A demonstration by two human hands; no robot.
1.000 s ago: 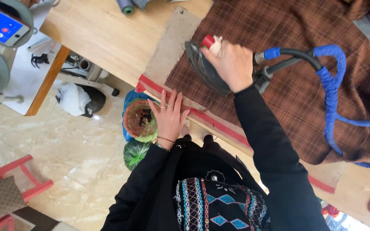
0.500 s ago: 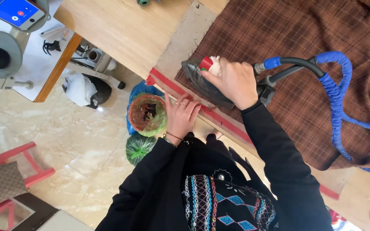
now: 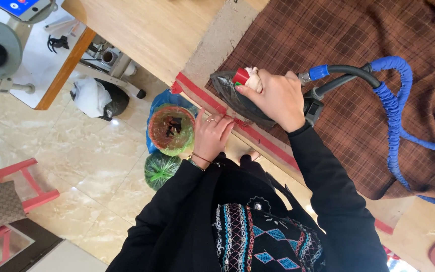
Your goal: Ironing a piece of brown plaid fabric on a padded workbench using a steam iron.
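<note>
The right hand point(image 3: 273, 98) has its fingers clamped on the handle of one steam iron point(image 3: 242, 98), which sits on the near left corner of the single brown plaid cloth point(image 3: 358, 65) spread on the desk point(image 3: 147, 35). The left hand point(image 3: 212, 136), fingers together and flat, presses the desk's red edge strip point(image 3: 197, 93) just beside the iron's nose. Judging by that closeness, the iron could scorch those fingers, or the one blue hose point(image 3: 396, 111) behind it could drag the cloth.
</note>
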